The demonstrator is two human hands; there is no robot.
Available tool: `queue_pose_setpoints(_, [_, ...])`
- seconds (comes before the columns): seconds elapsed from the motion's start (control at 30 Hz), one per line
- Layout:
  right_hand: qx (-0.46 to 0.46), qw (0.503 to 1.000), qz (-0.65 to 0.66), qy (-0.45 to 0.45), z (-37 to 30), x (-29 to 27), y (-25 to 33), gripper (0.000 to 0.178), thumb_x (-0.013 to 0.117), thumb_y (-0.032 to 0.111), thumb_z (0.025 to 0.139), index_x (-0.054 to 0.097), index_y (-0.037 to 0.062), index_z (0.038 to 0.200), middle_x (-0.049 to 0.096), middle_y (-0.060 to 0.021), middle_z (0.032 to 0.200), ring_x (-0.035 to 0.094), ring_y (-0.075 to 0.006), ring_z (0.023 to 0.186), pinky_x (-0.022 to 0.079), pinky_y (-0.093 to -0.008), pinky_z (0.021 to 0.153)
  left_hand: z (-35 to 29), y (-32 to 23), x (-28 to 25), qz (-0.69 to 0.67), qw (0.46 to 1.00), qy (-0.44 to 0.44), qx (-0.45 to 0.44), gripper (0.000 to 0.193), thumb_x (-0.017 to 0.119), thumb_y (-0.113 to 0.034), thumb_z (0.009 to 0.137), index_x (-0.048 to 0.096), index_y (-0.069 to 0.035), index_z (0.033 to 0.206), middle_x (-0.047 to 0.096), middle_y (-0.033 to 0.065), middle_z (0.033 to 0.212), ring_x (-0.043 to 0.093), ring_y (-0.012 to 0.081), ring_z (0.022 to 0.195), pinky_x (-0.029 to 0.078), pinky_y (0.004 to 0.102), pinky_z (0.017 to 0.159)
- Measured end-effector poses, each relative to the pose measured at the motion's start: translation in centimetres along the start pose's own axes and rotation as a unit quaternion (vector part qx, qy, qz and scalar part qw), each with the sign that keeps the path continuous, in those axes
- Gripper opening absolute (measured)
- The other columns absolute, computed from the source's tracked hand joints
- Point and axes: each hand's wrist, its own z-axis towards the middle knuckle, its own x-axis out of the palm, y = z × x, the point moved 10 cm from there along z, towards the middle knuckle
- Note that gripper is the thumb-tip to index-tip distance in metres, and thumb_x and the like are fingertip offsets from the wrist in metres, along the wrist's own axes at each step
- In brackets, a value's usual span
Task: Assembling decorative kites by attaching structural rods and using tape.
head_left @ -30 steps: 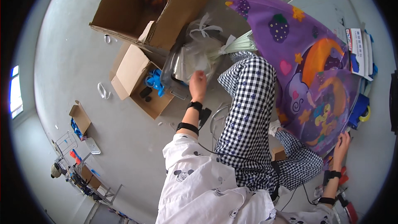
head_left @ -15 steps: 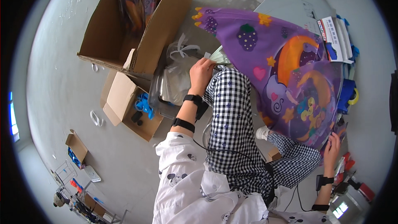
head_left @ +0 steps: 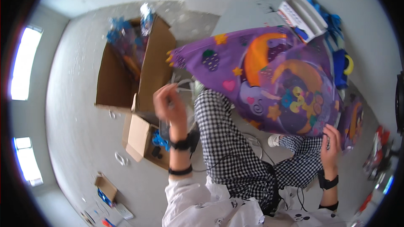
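Note:
A purple sheet (head_left: 219, 61) printed with orange moons, stars, hearts and grapes spreads before me, with a see-through layer over its right part. At its near right edge, my right hand (head_left: 331, 147) has its fingertips on the border and appears to pinch it. My left hand (head_left: 170, 107) is raised left of my knee, apart from the sheet. Its fingers are bent and smeared by motion, so whether they hold anything cannot be made out. Behind that hand lie clear plastic bags with white ties (head_left: 184, 85), partly hidden.
A large open carton (head_left: 158, 67) with colourful packaged items stands at the left. Close to it is a smaller carton (head_left: 139, 136) holding blue items. A white box (head_left: 303, 19), blue strips (head_left: 332, 23) and a yellow-and-blue tape dispenser (head_left: 341, 69) sit at far right.
My left hand has come off the pale bundle by my knee and moved left. The view has shifted. My right hand stays at the sheet's near right edge.

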Motion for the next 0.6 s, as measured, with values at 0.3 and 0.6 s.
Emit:
queue_pose_setpoints(0.3, [-0.016, 0.873, 0.480, -0.089, 2.1, -1.4, 6.8, 0.037, 0.063, 0.018, 0.091, 0.052, -0.0011, 0.121, 0.054, -0.0192, 0.126, 0.054, -0.0276, 0.114, 0.042, -0.0375, 0.096, 5.8, -29.2, 5.2, -0.418, 0.863, 0.281, 0.046, 0.008, 0.055, -0.004, 0.093, 0.052, 0.004, 0.095, 0.064, 0.0157, 0.075, 0.063, 0.0179, 0.068, 0.050, 0.0233, 0.057])
queue_pose_setpoints(0.6, [0.147, 0.537, 0.830, -0.036, -1.7, 7.0, -5.6, 0.019, 0.040, 0.012, 0.103, 0.055, 0.0007, 0.103, 0.054, -0.0044, 0.073, 0.052, -0.0108, 0.061, 0.047, -0.0270, 0.062, -4.0, -34.6, 36.5, -0.263, 0.741, 0.606, 0.119, 0.019, 0.051, -0.012, 0.095, 0.066, 0.000, 0.098, 0.069, 0.0084, 0.084, 0.066, 0.0154, 0.080, 0.051, 0.0299, 0.070])
